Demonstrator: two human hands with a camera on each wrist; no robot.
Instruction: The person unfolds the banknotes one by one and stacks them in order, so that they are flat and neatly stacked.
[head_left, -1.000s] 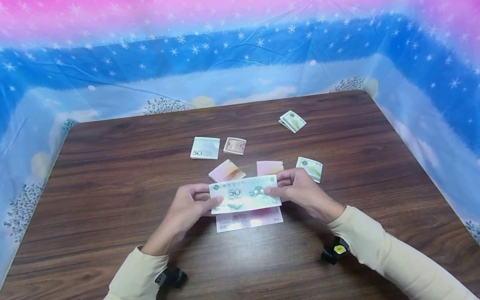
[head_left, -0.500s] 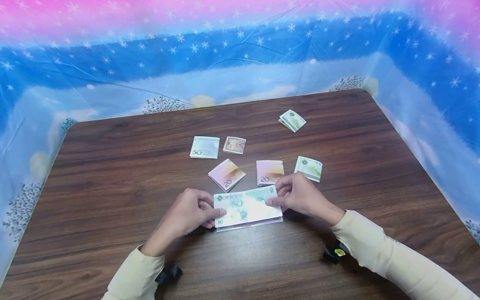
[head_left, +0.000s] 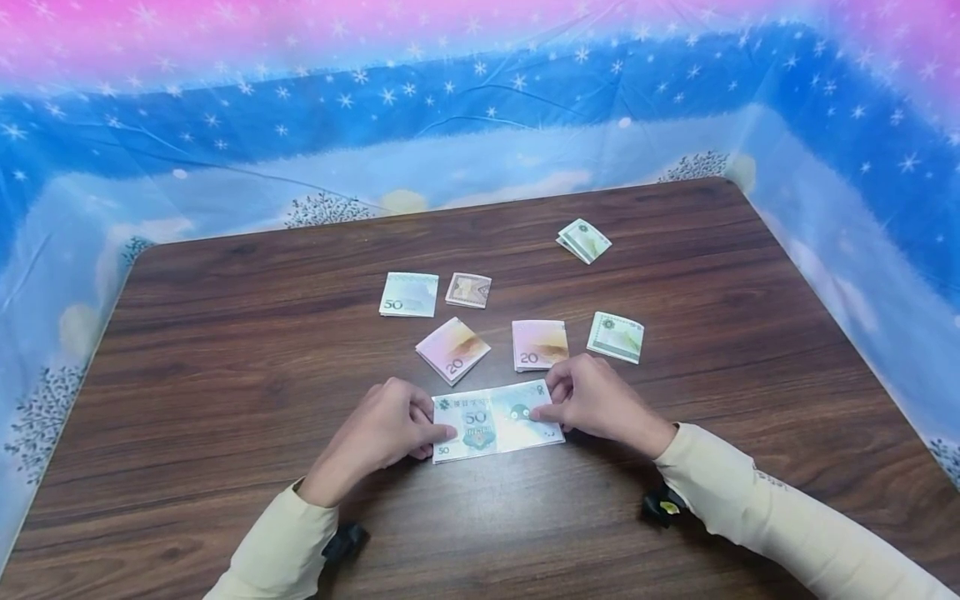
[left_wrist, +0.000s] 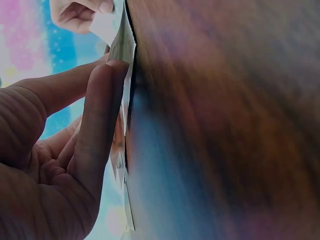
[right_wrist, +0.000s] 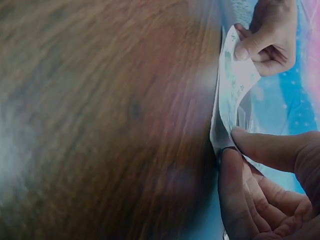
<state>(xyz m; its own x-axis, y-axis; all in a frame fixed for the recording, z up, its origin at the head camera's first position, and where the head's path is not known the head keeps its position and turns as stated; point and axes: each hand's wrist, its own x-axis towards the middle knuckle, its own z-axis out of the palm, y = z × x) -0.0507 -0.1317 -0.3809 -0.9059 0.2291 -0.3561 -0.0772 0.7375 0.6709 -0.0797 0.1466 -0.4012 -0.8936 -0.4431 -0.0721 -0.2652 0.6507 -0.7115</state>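
A greenish 50 banknote lies spread out low over the near-middle of the table. My left hand pinches its left end between thumb and fingers. At the right end, my right hand pinches it the same way, and the right wrist view shows the note bowed between both hands. A second sheet's edge shows below it there. The pink 100 note seen earlier is covered in the head view. Just beyond the hands lie two folded pink 20 notes, the right one close to my right fingers.
Farther back on the brown table sit a folded 50 note and a small brownish folded note. One folded green note lies beyond my right hand, another near the far edge. A snowflake-patterned cloth surrounds the table.
Both hands have brought the 50 note down and toward the person, over the pink 100 note, which is now covered. The folded 20 notes have come fully into view.
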